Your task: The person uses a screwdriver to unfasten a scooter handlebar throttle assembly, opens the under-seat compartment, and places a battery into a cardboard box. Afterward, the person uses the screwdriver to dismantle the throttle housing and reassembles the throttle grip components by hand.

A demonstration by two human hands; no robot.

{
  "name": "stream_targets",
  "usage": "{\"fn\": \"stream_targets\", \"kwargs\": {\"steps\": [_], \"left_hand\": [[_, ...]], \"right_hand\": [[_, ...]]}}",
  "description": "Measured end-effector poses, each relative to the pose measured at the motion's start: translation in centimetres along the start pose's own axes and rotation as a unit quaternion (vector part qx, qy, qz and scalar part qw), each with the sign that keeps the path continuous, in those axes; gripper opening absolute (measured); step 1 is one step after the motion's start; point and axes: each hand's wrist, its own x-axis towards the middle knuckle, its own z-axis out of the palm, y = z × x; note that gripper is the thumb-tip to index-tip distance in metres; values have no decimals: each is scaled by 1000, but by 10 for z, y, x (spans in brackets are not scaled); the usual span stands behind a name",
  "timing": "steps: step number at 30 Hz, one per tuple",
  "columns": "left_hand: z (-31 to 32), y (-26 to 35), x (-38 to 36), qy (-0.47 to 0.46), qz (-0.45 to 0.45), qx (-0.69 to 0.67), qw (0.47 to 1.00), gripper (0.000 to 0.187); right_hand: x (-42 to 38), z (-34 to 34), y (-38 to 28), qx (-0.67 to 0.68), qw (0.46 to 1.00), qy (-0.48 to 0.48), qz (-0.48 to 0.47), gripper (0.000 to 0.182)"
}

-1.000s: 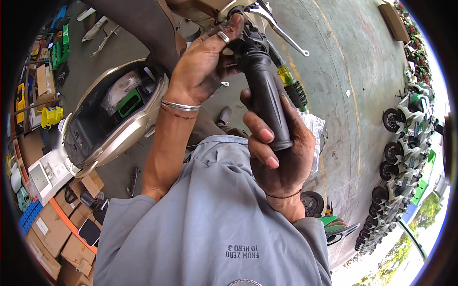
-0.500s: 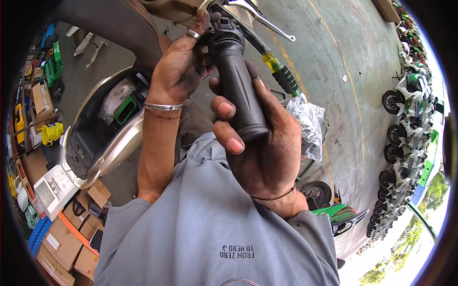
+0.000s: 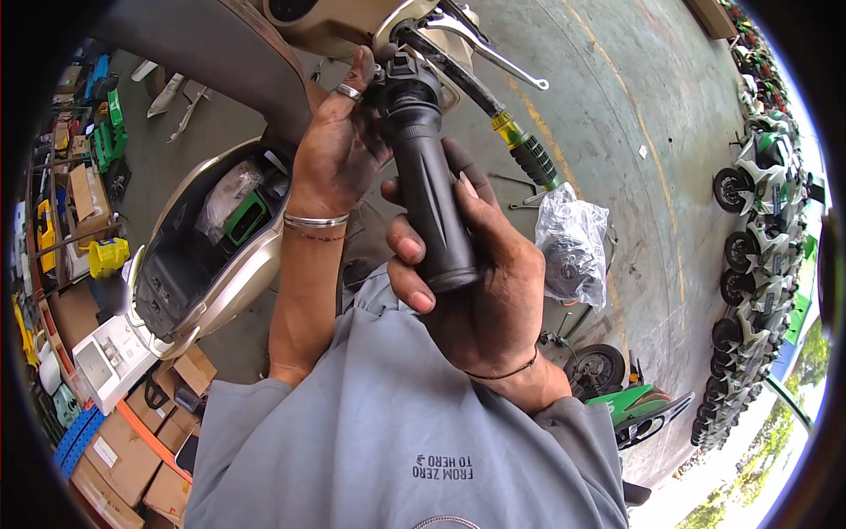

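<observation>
A black handlebar grip (image 3: 430, 207) with a switch housing (image 3: 407, 84) at its upper end is held in front of my chest. My right hand (image 3: 485, 273) is wrapped round the grip from below, palm up, fingertips on its left side. At the housing's left side, my left hand (image 3: 342, 145) holds on with its ringed thumb raised; its other fingers are partly hidden behind the part. Both hands are darkly smudged. Just beyond are a silver brake lever (image 3: 502, 57) and a bar ending in a yellow-and-black handle (image 3: 524, 145).
A beige scooter body (image 3: 211, 256) with an open storage well is at left, near shelves and cardboard boxes (image 3: 115, 445). A plastic-wrapped part (image 3: 573, 251) and a wheel (image 3: 597, 370) lie at right on the floor. Several motorbikes (image 3: 753, 256) line the far right.
The grip and both hands have shifted slightly in view, the grip's lower end down and left. More of the beige scooter front shows at the top. Both hands keep their hold.
</observation>
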Motion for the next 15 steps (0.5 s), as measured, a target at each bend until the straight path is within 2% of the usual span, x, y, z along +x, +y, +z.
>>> {"fn": "stream_targets", "kwargs": {"steps": [1,4,8,11,14,15], "left_hand": [[-8,3,2,-40,-11,-45,998,61],[4,8,-6,12,47,6,999,56],[1,10,-12,8,46,13,999,48],[0,4,-17,16,37,0,999,42],[-14,-4,-19,23,23,23,999,40],[-15,-10,-22,73,37,38,996,38]], "right_hand": [[-1,-8,1,16,999,-30,5,56],[-5,-26,1,-64,995,-72,15,60],[-12,-71,0,14,991,-134,17,63],[-10,-90,-3,2,984,-180,0,59],[-8,-97,-3,22,983,-181,-16,55],[-8,-99,-3,19,982,-185,-19,54]]}}
